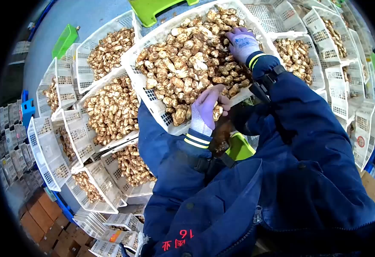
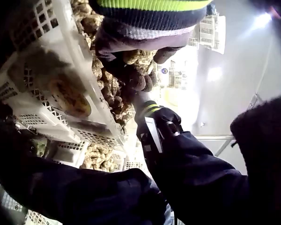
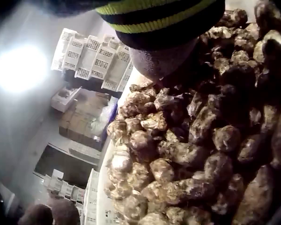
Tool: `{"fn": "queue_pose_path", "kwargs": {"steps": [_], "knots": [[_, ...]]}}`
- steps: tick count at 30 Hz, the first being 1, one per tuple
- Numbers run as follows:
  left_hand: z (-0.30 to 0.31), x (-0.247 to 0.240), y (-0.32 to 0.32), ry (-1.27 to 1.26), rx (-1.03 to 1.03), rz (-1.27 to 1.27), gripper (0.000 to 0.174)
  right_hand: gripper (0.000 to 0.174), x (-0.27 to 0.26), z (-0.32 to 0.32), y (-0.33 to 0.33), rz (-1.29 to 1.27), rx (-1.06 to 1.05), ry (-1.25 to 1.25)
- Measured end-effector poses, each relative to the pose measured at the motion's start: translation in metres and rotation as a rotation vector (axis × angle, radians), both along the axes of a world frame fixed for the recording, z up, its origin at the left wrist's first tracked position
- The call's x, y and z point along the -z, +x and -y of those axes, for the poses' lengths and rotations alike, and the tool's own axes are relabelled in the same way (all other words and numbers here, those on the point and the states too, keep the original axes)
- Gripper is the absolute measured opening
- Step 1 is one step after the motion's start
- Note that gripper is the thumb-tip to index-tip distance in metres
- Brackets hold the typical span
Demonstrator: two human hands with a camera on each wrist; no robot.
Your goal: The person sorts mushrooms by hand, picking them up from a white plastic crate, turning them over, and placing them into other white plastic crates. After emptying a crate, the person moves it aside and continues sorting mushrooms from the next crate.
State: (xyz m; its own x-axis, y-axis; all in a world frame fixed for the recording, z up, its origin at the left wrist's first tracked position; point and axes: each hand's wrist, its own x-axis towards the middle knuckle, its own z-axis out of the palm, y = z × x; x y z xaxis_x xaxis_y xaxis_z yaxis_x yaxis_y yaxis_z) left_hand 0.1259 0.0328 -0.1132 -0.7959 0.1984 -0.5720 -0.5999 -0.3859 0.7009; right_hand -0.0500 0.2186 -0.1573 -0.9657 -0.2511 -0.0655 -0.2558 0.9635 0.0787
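Note:
A heap of brown-and-white mushrooms (image 1: 183,64) fills a large white plastic crate (image 1: 153,109). At its near edge, my gloved left hand (image 1: 204,109) grips a mushroom (image 2: 141,58) between thumb and fingers. Farther to the right, my gloved right hand (image 1: 244,46) reaches over the heap, fingers spread against the mushrooms by the crate's right side. In the right wrist view the striped cuff (image 3: 164,21) covers most of that hand, above the brown mushrooms (image 3: 178,154).
More white crates of mushrooms stand around the large one, such as a crate (image 1: 82,64) at the left and another (image 1: 320,79) at the right. A green plastic stool (image 1: 157,8) stands beyond. Cardboard boxes (image 1: 40,218) lie at lower left.

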Motion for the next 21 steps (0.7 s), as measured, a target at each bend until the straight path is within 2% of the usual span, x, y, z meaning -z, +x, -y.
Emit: {"fn": "queue_pose_path", "kwargs": {"steps": [1, 2, 3, 5, 6, 7, 8, 9, 10, 11, 13, 15, 17, 18, 19, 21], "knots": [[-0.001, 0.005, 0.000, -0.003, -0.008, -0.006, 0.041, 0.043, -0.004, -0.003, 0.002, 0.023, 0.041, 0.030], [-0.001, 0.008, 0.001, -0.008, -0.016, -0.017, 0.040, 0.035, -0.010, -0.008, 0.005, 0.007, 0.047, -0.041], [-0.002, 0.008, 0.002, 0.005, -0.040, -0.060, 0.041, 0.033, -0.008, -0.014, 0.012, -0.125, 0.028, -0.166], [-0.005, 0.007, 0.003, 0.039, -0.094, -0.151, 0.042, 0.032, -0.028, -0.013, 0.036, -0.122, 0.092, -0.506], [-0.004, 0.014, 0.004, 0.109, -0.100, -0.193, 0.046, 0.032, -0.039, -0.009, 0.053, -0.085, 0.031, -0.658], [-0.005, 0.014, 0.004, -0.098, -0.047, -0.480, 0.049, 0.032, -0.051, -0.002, 0.072, -0.047, -0.027, -0.811], [-0.006, 0.015, 0.003, -0.326, -0.052, -0.747, 0.053, 0.034, -0.070, 0.007, 0.091, 0.071, -0.124, -0.808], [-0.004, 0.019, 0.003, -0.391, -0.035, -0.831, 0.049, 0.036, -0.088, 0.013, 0.103, 0.191, -0.222, -0.804], [-0.003, 0.023, 0.004, -0.456, -0.024, -0.914, 0.045, 0.036, -0.097, 0.013, 0.104, 0.198, -0.351, -0.762], [-0.002, 0.029, 0.007, -0.288, -0.032, -0.709, 0.042, 0.035, -0.103, 0.013, 0.099, 0.139, -0.262, -0.769], [0.001, 0.030, 0.009, 0.002, -0.050, -0.374, 0.039, 0.034, -0.063, -0.001, 0.053, -0.136, -0.098, -0.760], [0.007, 0.016, 0.005, 0.244, -0.072, -0.115, 0.038, 0.040, -0.054, -0.006, 0.009, -0.120, -0.047, -0.384], [0.002, -0.002, 0.006, 0.219, -0.114, -0.103, 0.029, 0.051, -0.020, -0.005, -0.023, -0.076, -0.095, -0.215], [0.004, -0.004, 0.004, 0.201, -0.085, -0.097, 0.029, 0.059, -0.013, -0.001, -0.036, 0.048, -0.078, -0.088], [0.006, -0.007, 0.002, 0.184, -0.059, -0.089, 0.030, 0.062, 0.002, 0.000, -0.043, 0.002, -0.105, -0.045], [0.006, -0.014, -0.002, 0.169, -0.055, 0.012, 0.030, 0.057, 0.021, 0.003, -0.048, -0.060, -0.078, -0.016]]}}
